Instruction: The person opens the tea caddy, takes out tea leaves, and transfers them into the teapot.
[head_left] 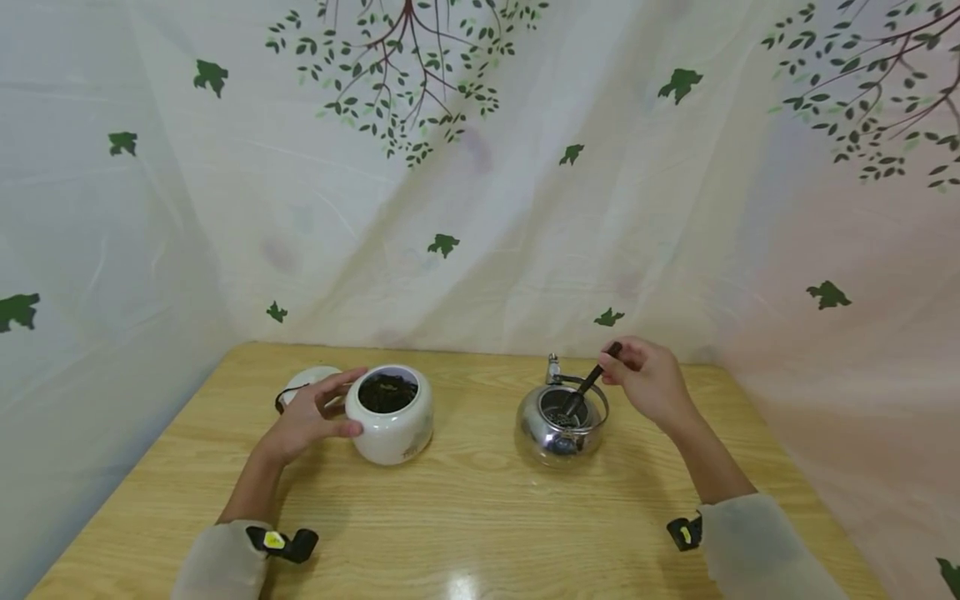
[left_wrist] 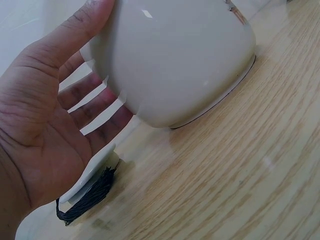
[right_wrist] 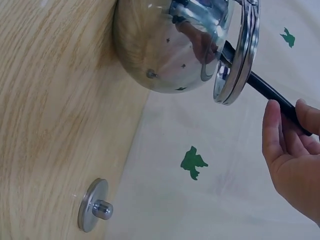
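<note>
My left hand (head_left: 311,423) grips the side of a white ceramic jar (head_left: 396,435), thumb at the near side and fingers behind it. Inside the lidless jar lie dark dried leaves (head_left: 388,393). To its right a shiny metal teapot (head_left: 551,437) stands uncovered on the table, its handle lowered along the rim. My right hand (head_left: 651,385) pinches the upper end of a slim dark scoop (head_left: 595,377). The scoop's lower end reaches through the teapot's mouth; in the right wrist view the teapot (right_wrist: 165,60) hides that end.
A white jar lid (left_wrist: 90,182) with a dark cord (left_wrist: 92,200) lies left of the jar, partly behind my left hand. In the right wrist view, a round metal lid (right_wrist: 94,206) with a knob rests on the wooden table (head_left: 465,517). A leaf-patterned cloth (head_left: 510,275) hangs behind.
</note>
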